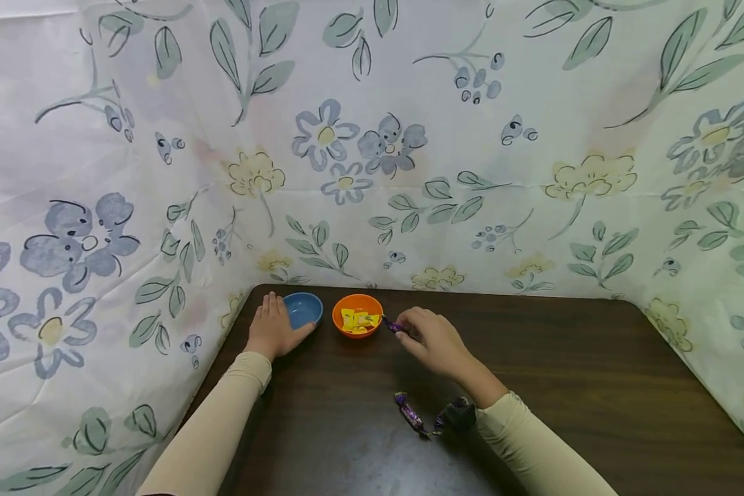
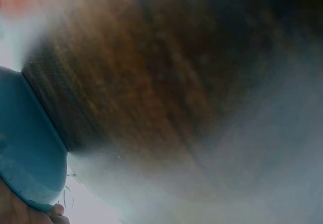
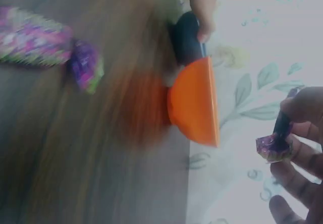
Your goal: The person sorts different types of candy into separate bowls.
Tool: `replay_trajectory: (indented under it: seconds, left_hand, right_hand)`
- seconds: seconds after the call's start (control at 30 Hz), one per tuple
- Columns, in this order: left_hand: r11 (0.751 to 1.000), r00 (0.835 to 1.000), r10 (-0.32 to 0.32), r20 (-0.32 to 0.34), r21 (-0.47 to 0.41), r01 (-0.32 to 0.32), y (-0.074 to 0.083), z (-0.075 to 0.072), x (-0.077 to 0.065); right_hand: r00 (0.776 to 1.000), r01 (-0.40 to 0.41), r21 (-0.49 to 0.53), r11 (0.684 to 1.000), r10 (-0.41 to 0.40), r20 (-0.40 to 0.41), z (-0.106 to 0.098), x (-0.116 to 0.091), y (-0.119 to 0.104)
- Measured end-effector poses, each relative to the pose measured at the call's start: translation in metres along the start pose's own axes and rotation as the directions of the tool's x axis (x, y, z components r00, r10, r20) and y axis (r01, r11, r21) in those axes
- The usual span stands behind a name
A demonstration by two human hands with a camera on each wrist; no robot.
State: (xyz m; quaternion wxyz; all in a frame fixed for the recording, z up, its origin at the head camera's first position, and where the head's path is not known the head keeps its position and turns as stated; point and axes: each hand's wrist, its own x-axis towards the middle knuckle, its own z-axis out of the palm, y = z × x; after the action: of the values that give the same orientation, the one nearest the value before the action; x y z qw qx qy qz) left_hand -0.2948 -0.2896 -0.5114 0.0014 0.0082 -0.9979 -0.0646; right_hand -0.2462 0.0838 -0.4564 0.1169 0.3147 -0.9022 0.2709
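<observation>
In the head view my left hand [image 1: 274, 329] rests against the blue bowl [image 1: 304, 310], fingers straight along its left side and thumb by its near edge. The left wrist view catches part of this blue bowl [image 2: 33, 138] with fingertips [image 2: 55, 211] at its rim. My right hand [image 1: 434, 342] pinches a purple-wrapped candy [image 1: 393, 326] just right of the orange bowl [image 1: 339, 322], which contains several yellow-wrapped candies [image 1: 358, 319]. Close up, the right wrist view gives the pinched candy's twisted wrapper end [image 3: 274, 148] beside the orange bowl [image 3: 194, 103].
More purple-wrapped candies [image 1: 411, 415] lie on the dark wooden table [image 1: 570, 358] near my right forearm, one partly in its shadow. A floral cloth [image 1: 372, 234] stands behind the table and along its sides.
</observation>
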Motion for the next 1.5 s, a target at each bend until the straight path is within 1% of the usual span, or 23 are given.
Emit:
replay_trajectory:
  seconds: [0.07,0.17,0.3,0.4,0.47,0.57,0.63,0.77,0.87,0.93,1.0,1.1,1.2,1.3,1.37,1.5]
  left_hand:
    - [1.000,1.000,-0.002,-0.001,0.007,0.002,0.000,0.000,0.000]
    - [1.000,1.000,-0.008,-0.006,0.013,0.008,-0.002,-0.001,0.001]
    - [1.000,1.000,-0.019,-0.015,0.020,0.019,-0.004,-0.002,0.001]
    - [1.000,1.000,-0.018,-0.012,0.025,0.018,-0.005,-0.001,0.000]
    - [0.999,1.000,-0.019,-0.009,0.027,0.019,-0.006,0.000,-0.001]
    - [0.999,1.000,-0.016,-0.011,0.036,0.016,-0.006,0.002,-0.002]
    - [0.999,1.000,-0.014,-0.015,0.036,0.014,-0.006,0.003,-0.004]
    - [1.000,1.000,0.000,-0.015,0.021,0.000,-0.006,0.002,-0.005]
    - [1.000,0.999,0.019,-0.031,0.022,-0.018,-0.004,0.002,-0.003]
    - [0.999,0.999,0.028,-0.041,0.021,-0.027,-0.002,0.002,-0.003]
    - [0.999,0.999,0.032,-0.037,0.022,-0.032,0.000,0.003,-0.002]
    - [0.999,1.000,0.028,-0.007,0.020,-0.028,0.004,0.003,-0.003]
    - [0.999,1.000,0.025,0.013,0.029,-0.026,0.007,0.002,-0.004]
    - [0.999,1.000,0.020,0.013,0.047,-0.021,0.007,0.001,-0.005]
    - [0.998,1.000,0.013,0.006,0.054,-0.014,0.007,0.000,-0.004]
    - [0.998,1.000,-0.002,-0.006,0.067,0.002,0.005,0.000,0.000]
  right_hand:
    - [0.999,-0.034,0.025,0.999,0.034,0.014,0.005,0.010,-0.002]
    - [0.994,-0.104,0.092,0.990,0.100,0.048,0.014,0.026,-0.010]
    - [0.981,-0.191,0.203,0.961,0.177,0.083,0.027,0.046,-0.024]
    - [0.970,-0.239,0.237,0.942,0.221,0.100,0.039,0.060,-0.036]
    - [0.964,-0.263,0.237,0.935,0.244,0.107,0.048,0.068,-0.041]
    - [0.960,-0.276,0.220,0.936,0.261,0.098,0.061,0.081,-0.048]
    - [0.960,-0.279,0.213,0.936,0.270,0.072,0.070,0.090,-0.052]
    - [0.956,-0.286,0.248,0.926,0.293,0.009,0.080,0.107,-0.061]
    - [0.953,-0.283,0.275,0.919,0.301,-0.022,0.086,0.119,-0.068]
    - [0.950,-0.292,0.283,0.914,0.312,-0.024,0.090,0.126,-0.070]
    - [0.948,-0.305,0.284,0.909,0.319,-0.005,0.095,0.133,-0.072]
    - [0.948,-0.316,0.263,0.912,0.314,0.052,0.099,0.137,-0.076]
    - [0.953,-0.303,0.253,0.919,0.289,0.092,0.099,0.137,-0.077]
    - [0.960,-0.280,0.280,0.918,0.265,0.090,0.095,0.134,-0.072]
    - [0.965,-0.261,0.302,0.917,0.247,0.084,0.089,0.131,-0.066]
    - [0.973,-0.231,0.280,0.932,0.216,0.082,0.070,0.121,-0.053]
